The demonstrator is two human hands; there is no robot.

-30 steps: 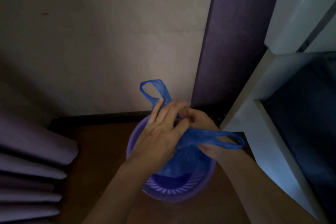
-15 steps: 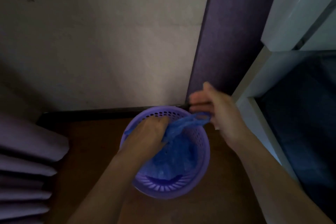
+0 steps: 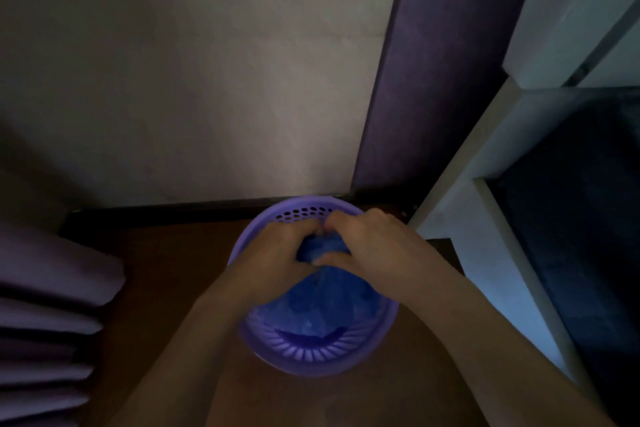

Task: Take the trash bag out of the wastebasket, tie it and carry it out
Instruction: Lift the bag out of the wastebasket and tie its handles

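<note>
A round purple wastebasket (image 3: 304, 362) with a perforated wall stands on the brown floor against the wall. Inside it sits a blue plastic trash bag (image 3: 325, 302), its body filling the basket. My left hand (image 3: 277, 253) and my right hand (image 3: 374, 243) meet over the basket's far half, knuckles touching, both closed on the bunched top of the bag. The bag's handles are hidden inside my fists.
A pale wall with a dark baseboard (image 3: 156, 213) runs behind the basket. A purple panel (image 3: 433, 80) rises at the back right. A white shelf unit (image 3: 485, 236) stands close on the right. Purple curtain folds (image 3: 45, 305) hang at the left.
The bag's loops stood up over the basket a second ago. My right hand then pulled one handle out to the right, and now both hands have come together low over the bag's bunched top.
</note>
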